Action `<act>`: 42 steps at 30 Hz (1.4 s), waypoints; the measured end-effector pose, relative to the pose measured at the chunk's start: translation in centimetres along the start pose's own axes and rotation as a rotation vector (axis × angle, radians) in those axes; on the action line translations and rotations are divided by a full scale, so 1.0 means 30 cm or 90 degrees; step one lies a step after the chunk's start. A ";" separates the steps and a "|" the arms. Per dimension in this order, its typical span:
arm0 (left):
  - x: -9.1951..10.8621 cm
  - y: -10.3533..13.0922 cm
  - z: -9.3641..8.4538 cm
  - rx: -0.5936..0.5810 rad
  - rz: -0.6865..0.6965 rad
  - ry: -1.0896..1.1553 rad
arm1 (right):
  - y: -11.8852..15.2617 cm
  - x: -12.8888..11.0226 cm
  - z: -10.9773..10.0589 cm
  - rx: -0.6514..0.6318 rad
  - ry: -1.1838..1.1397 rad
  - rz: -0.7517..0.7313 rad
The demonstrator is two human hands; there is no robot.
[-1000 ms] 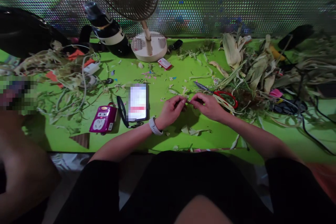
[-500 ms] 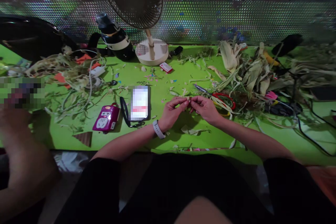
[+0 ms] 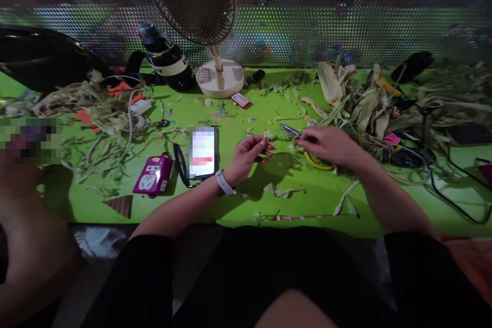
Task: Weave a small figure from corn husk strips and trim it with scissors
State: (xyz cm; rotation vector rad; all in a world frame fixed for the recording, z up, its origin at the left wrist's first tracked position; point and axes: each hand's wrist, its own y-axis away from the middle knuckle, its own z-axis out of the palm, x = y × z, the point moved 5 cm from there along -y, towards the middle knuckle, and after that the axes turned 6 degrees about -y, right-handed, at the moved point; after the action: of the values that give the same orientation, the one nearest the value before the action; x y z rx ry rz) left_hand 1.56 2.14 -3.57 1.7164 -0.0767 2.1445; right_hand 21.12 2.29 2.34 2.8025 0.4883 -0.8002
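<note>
My left hand [image 3: 249, 156], with a pale band on its wrist, is raised over the middle of the green table [image 3: 246, 207]. Its thumb and forefinger pinch a tiny pale piece too small to name. To the right, my right hand [image 3: 323, 146] is over the scissors [image 3: 290, 129], covering most of their red handles; the metal blades point left past its fingers. Whether the fingers grip the scissors is hidden. A yellow handle [image 3: 317, 163] shows just below this hand. A dry husk scrap [image 3: 284, 191] lies in front of both hands.
A lit phone [image 3: 202, 152] and a magenta power socket [image 3: 154, 176] lie left of my left hand. Behind stand a fan [image 3: 220, 79] and a black bottle [image 3: 171, 64]. Dried husks [image 3: 330, 84] pile up at the right. Another person's arm [image 3: 31, 215] rests at the left.
My hands have parted. My right hand has moved right from the small piece to the scissors, while my left hand stays near its place with fingers pinched.
</note>
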 end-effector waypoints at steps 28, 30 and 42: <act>-0.016 -0.032 -0.037 0.005 -0.013 -0.010 | -0.071 0.278 -0.166 0.307 0.261 0.337; -0.017 -0.032 -0.035 -0.001 -0.020 -0.015 | -0.046 0.293 -0.217 0.317 0.286 0.377; -0.016 -0.034 -0.035 -0.011 -0.039 -0.021 | 0.036 0.111 0.022 -0.149 0.369 0.174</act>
State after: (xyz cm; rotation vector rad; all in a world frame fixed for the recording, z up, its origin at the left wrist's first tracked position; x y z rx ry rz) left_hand 1.01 3.24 -4.48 1.7222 -0.0503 2.0661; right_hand 23.87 1.97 0.10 2.7552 0.2412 0.1292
